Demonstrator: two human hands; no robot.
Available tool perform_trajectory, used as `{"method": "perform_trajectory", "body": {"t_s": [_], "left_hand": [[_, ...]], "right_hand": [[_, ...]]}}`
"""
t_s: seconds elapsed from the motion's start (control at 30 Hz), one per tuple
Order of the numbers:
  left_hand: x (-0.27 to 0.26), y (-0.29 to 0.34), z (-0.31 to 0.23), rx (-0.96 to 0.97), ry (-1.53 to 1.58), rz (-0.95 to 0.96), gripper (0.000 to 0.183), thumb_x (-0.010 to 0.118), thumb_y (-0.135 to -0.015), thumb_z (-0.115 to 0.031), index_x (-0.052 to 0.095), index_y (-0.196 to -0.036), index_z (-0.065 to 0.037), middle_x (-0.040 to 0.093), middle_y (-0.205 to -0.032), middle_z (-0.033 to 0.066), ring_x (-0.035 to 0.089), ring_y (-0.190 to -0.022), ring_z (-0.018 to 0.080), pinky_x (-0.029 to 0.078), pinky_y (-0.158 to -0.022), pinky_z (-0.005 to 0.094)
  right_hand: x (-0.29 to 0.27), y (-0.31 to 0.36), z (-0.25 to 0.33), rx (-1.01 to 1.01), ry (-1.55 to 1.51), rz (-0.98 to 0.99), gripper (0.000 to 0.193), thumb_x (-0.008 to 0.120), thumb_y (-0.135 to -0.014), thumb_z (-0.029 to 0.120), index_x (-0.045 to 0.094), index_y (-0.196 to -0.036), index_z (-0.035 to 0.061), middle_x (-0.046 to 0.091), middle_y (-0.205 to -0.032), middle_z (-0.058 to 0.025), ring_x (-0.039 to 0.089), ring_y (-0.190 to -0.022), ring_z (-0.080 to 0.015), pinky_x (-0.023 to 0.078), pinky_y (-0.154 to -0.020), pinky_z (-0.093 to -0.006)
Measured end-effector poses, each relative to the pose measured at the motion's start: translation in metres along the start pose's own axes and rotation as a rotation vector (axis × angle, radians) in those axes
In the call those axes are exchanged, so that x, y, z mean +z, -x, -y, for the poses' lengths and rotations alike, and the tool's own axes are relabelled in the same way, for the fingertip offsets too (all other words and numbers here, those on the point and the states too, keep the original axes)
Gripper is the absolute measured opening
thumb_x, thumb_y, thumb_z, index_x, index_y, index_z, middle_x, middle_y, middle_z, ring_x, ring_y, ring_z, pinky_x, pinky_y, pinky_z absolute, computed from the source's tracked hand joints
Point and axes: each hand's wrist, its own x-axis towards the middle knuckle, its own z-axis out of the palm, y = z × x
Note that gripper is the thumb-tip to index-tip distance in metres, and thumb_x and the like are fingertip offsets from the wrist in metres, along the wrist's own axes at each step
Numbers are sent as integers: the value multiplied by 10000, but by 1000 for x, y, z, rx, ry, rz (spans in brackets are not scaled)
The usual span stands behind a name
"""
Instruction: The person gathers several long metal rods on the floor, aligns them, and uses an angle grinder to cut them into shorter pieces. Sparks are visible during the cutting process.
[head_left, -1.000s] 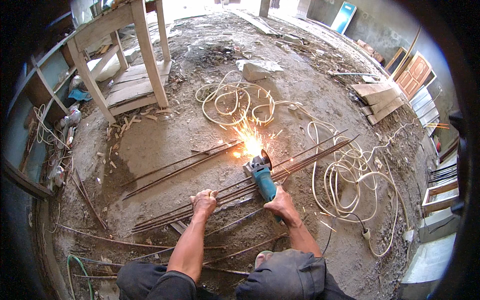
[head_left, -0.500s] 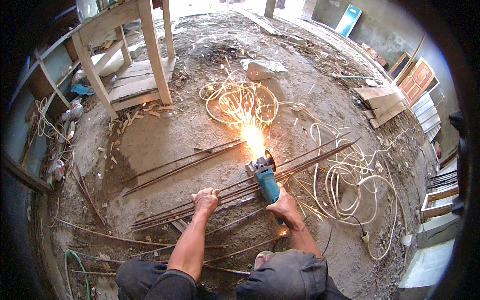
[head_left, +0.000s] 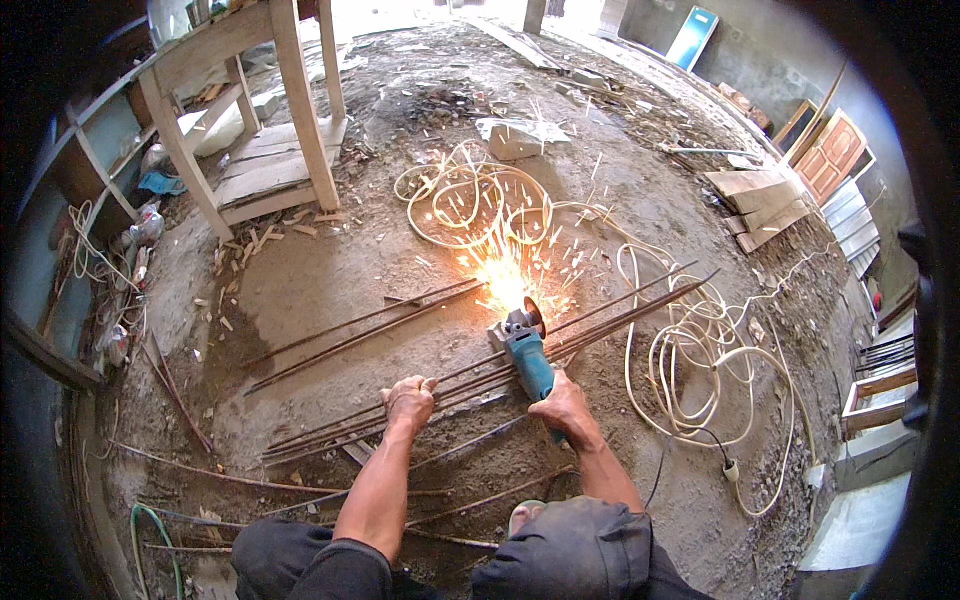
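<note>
My right hand (head_left: 565,408) is wrapped around the teal body of an angle grinder (head_left: 530,365). The grinder's disc (head_left: 535,316) is against or just above the upper edge of a bundle of thin rusty metal rods (head_left: 632,317); the exact contact is lost in glare. Bright orange sparks (head_left: 508,268) fan out ahead of it over the ground. Left of the grinder, my left hand (head_left: 408,402) is closed over the same bundle, pressing it down, with its fingertips partly hidden. A few shorter rods (head_left: 365,337) lie beyond my left hand.
A loosely coiled pale cable (head_left: 700,375) lies to the right, and another loop (head_left: 549,215) sits among the sparks. A wooden stand (head_left: 325,165) is at far left. Boards (head_left: 765,210) lean at right. More rods (head_left: 225,476) and a green hose (head_left: 140,520) lie near my legs.
The spark spray has spread wider and lower, and the yellow streaks right of the grinder are gone. Both hands keep almost the same place and grip.
</note>
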Motion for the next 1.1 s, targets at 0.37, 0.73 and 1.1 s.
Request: {"method": "perform_trajectory", "body": {"t_s": [0.37,0.73,1.1], "left_hand": [[0,-1,0,-15,-18,18,372,555,-997,-450,740,-989,-127,727,-1092,127,643,-1102,346,364,-1002,522],[-2,0,-2,-21,-20,29,372,535,-1008,-432,735,-1006,-118,715,-1148,125,623,-1163,333,352,-1035,524],[-11,4,-10,-41,-27,61,361,538,-1006,-418,743,-1005,-121,725,-1122,131,640,-1133,336,363,-1019,509]], "right_hand": [[0,6,-2,7,21,-16,742,865,-607,288,557,-1206,-23,707,-1076,-294,696,-1036,-436,554,-927,-474],[-5,19,1,18,-15,-21,730,861,-611,287,562,-1208,-8,707,-1077,-290,694,-1044,-433,547,-942,-470],[-6,12,6,28,12,11,733,844,-617,267,561,-1237,-2,702,-1088,-289,691,-1045,-431,550,-932,-469]]}}
